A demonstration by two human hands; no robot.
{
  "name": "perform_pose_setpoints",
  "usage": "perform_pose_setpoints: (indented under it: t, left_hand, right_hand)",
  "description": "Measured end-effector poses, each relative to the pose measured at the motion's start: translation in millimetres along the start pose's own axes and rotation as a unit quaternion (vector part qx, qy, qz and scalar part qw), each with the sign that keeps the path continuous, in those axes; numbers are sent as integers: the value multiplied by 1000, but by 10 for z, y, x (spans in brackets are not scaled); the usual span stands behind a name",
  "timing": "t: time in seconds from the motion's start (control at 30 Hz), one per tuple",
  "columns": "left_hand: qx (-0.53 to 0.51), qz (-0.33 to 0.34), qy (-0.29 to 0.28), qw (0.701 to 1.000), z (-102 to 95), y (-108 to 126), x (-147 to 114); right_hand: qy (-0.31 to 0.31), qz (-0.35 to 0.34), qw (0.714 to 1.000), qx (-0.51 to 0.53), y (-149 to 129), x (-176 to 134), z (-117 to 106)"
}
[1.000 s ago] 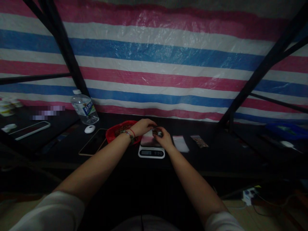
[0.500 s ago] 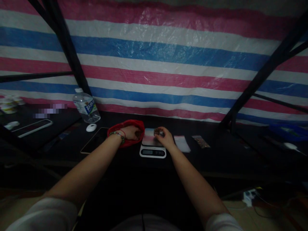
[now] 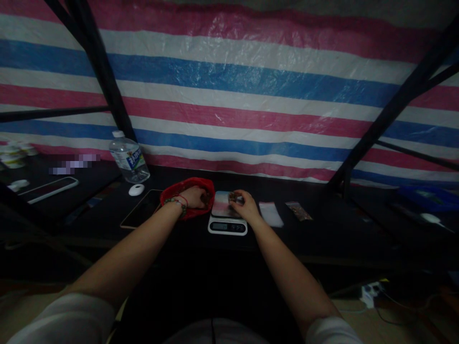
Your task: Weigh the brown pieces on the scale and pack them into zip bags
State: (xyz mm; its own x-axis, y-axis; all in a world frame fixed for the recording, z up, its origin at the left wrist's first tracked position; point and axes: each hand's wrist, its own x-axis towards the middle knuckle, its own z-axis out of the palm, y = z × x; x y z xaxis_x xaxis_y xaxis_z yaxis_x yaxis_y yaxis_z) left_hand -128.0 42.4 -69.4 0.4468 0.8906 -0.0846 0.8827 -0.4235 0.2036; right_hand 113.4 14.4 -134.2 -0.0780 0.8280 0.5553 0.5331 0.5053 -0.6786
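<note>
My left hand (image 3: pixel 194 197) reaches into a red plastic bag (image 3: pixel 173 185). Its fingers are curled down at brown bits (image 3: pixel 205 198) in the bag; what they grip, if anything, is hidden. Just right of the bag stands a white digital kitchen scale (image 3: pixel 227 234) with a shiny plate (image 3: pixel 220 205) and a lit display too dim to read. Over the plate, my right hand (image 3: pixel 247 206) pinches a small clear bag of brown bits (image 3: pixel 233 197) between thumb and fingers. Whether this small bag rests on the plate I cannot tell.
Right of the scale lie flat clear bags (image 3: pixel 271 214) and a filled bag of brown bits (image 3: pixel 299 210). To the left are a dark tablet (image 3: pixel 141 210), a white oval object (image 3: pixel 136 190) and a plastic bottle (image 3: pixel 129 160). Black frame bars (image 3: pixel 111 91) slant up on both sides.
My left fingers have shifted slightly inside the red bag, with more brown bits showing. My right hand stays over the scale with almost no movement.
</note>
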Motion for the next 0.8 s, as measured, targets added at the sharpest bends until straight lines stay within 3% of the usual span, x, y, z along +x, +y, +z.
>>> perform_pose_setpoints:
  t: [0.13, 0.63, 0.8]
  left_hand:
    - [37, -12, -10, 999, -9, 64, 14]
    - [-17, -22, -23, 999, -116, -13, 54]
    - [-28, 12, -41, 999, -96, -97, 75]
  right_hand:
    - [-3, -10, 1000, -10, -18, 0, -12]
    - [-4, -21, 1000, -6, -18, -4, -19]
    - [-2, -12, 1000, -3, -15, -7, -14]
